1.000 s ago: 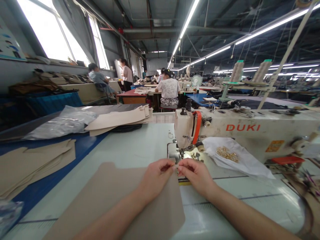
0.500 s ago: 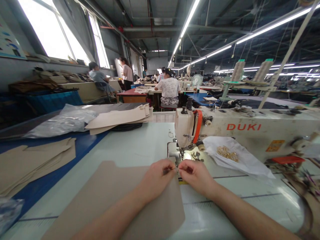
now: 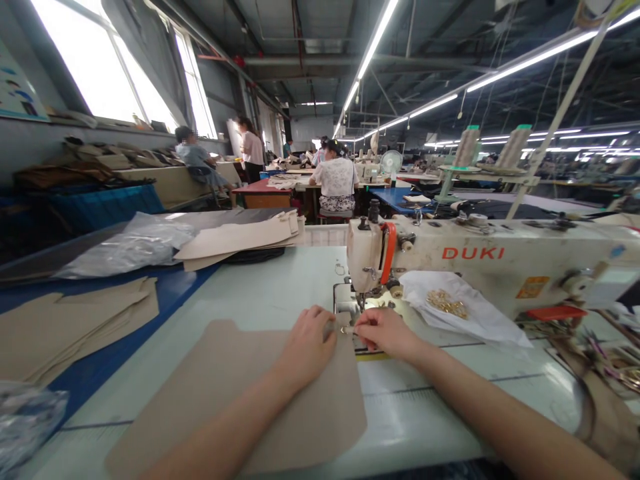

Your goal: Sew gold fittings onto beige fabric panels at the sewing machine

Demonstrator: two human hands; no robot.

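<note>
Parting from the other, the left hand (image 3: pixel 309 343) now rests, fingers loosely bent and thumb apart, on a large flat taupe panel (image 3: pixel 220 360), where half a second ago both hands met at fingertips; the right hand (image 3: pixel 387 331) pinches a small pale tab with a gold-coloured ring (image 3: pixel 345 330) at the panel's upper right edge. That leaves the tab, as I judge it, controlled by the right hand alone, with the left steadying the panel. The tab sits just in front of the needle area of a white sewing machine with red DUKI lettering (image 3: pixel 425 260). Across the surface, from the left, come a crumpled clear plastic bag (image 3: pixel 30 423), flat beige cut pieces (image 3: pixel 90 320) on a blue top (image 3: pixel 130 340), a second, larger clear bag (image 3: pixel 135 243), stacked cream pieces (image 3: pixel 240 233), then the pale green tabletop (image 3: pixel 280 287) under the panel, and a white sheet (image 3: pixel 490 327) bearing gold-coloured metal bits (image 3: pixel 446 303). Beyond, bright windows (image 3: pixel 75 53) stand at left, then a seated person in blue (image 3: pixel 193 157), a standing person in pale pink (image 3: pixel 251 148), a seated person in white (image 3: pixel 336 177), a white fan (image 3: pixel 391 162) and beige thread cones (image 3: pixel 467 148).
</note>
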